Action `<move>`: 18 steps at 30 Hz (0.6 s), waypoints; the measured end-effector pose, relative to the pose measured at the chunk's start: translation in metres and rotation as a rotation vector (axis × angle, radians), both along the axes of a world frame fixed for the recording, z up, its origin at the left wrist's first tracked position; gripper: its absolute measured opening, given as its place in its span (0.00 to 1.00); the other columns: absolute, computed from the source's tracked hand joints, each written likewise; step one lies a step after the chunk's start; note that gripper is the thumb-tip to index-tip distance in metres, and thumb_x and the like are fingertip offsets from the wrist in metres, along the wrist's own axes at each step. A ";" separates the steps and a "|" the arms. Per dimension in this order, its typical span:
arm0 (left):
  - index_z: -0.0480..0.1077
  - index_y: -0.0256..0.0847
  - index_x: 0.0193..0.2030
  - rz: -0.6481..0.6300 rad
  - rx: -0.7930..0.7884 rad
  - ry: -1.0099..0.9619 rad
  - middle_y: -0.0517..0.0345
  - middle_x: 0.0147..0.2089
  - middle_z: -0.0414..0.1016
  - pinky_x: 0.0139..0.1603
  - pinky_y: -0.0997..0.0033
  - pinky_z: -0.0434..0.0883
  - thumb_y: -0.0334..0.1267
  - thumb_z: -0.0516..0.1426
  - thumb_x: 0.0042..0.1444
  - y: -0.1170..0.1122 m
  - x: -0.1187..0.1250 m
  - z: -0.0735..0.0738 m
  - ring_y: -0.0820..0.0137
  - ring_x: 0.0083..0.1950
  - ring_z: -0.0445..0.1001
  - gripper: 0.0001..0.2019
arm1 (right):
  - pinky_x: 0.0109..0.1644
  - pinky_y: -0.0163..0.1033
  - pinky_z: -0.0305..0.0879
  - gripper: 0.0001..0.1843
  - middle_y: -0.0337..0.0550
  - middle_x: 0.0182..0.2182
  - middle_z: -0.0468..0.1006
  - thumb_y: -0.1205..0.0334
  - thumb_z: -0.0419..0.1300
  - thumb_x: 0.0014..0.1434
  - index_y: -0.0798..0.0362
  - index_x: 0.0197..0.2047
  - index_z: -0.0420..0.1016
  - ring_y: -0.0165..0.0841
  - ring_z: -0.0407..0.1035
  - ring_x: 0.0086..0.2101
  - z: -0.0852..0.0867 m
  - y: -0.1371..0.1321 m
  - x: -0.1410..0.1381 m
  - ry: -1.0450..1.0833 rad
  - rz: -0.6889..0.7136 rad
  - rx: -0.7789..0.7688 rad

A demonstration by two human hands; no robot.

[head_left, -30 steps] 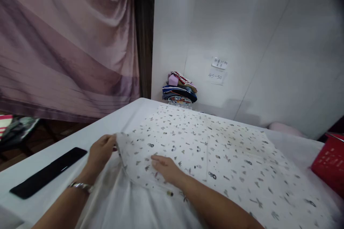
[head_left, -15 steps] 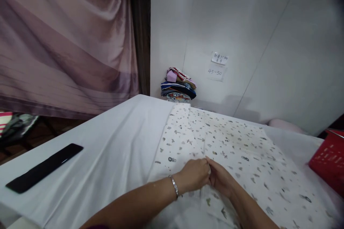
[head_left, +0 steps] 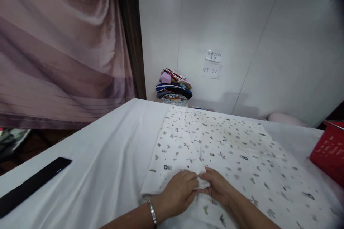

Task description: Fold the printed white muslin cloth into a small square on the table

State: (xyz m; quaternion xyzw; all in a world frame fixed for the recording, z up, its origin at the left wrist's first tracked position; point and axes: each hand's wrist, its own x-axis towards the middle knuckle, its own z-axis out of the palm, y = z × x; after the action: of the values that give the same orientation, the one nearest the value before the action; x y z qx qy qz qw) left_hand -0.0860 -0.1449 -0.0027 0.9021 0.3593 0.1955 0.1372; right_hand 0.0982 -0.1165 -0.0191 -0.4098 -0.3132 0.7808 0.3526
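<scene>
A white cloth with small grey printed motifs lies spread on the white-covered table, its left part folded over towards the middle. My left hand, with a metal bracelet on the wrist, rests on the near end of that folded flap with fingers curled and pinching its edge. My right hand meets it fingertip to fingertip and pinches the same fold of cloth.
A long flat black object lies on the table at the far left. A red basket stands at the right edge. A pile of folded clothes sits against the white wall behind the table. A mauve curtain hangs at left.
My left hand carried the cloth's left side over to the middle, folding it. Both hands then met at the fold and have slid slightly towards me along it.
</scene>
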 end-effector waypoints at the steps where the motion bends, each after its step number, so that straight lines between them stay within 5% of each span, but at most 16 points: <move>1: 0.66 0.43 0.46 0.030 0.004 -0.003 0.56 0.51 0.69 0.52 0.63 0.65 0.31 0.52 0.57 0.000 -0.005 0.000 0.66 0.50 0.66 0.10 | 0.34 0.38 0.72 0.16 0.46 0.34 0.79 0.67 0.65 0.46 0.57 0.41 0.74 0.36 0.74 0.33 0.002 0.003 0.000 -0.019 0.018 -0.003; 6: 0.60 0.43 0.57 0.183 0.077 0.065 0.51 0.58 0.66 0.57 0.56 0.63 0.27 0.53 0.51 0.009 -0.024 -0.003 0.61 0.57 0.64 0.25 | 0.38 0.37 0.73 0.14 0.48 0.36 0.79 0.69 0.63 0.48 0.59 0.41 0.74 0.35 0.74 0.35 0.020 0.030 0.006 -0.024 0.023 0.031; 10: 0.61 0.40 0.59 0.305 0.077 0.187 0.50 0.60 0.65 0.59 0.56 0.61 0.21 0.49 0.48 0.019 -0.023 0.001 0.61 0.60 0.62 0.29 | 0.38 0.36 0.74 0.11 0.48 0.37 0.79 0.71 0.62 0.49 0.59 0.39 0.74 0.34 0.74 0.36 0.051 0.056 0.041 -0.010 -0.137 0.101; 14: 0.62 0.40 0.58 0.310 0.010 0.230 0.52 0.58 0.67 0.57 0.59 0.61 0.19 0.46 0.48 0.021 0.002 0.015 0.64 0.58 0.63 0.29 | 0.36 0.32 0.74 0.11 0.43 0.36 0.79 0.72 0.63 0.48 0.55 0.37 0.73 0.32 0.74 0.35 0.096 0.050 0.134 0.029 -0.445 0.302; 18: 0.64 0.43 0.55 0.133 -0.065 0.201 0.55 0.53 0.70 0.54 0.63 0.61 0.20 0.48 0.46 0.012 0.043 0.023 0.66 0.55 0.65 0.29 | 0.34 0.29 0.73 0.12 0.39 0.32 0.79 0.73 0.62 0.46 0.53 0.36 0.72 0.29 0.74 0.33 0.118 -0.009 0.253 0.022 -0.891 0.495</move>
State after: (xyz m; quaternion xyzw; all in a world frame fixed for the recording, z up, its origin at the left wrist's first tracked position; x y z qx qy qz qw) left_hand -0.0429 -0.1327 0.0208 0.8863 0.4367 0.1010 0.1164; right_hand 0.3507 -0.1256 0.0985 -0.3996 -0.2801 0.4613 0.7410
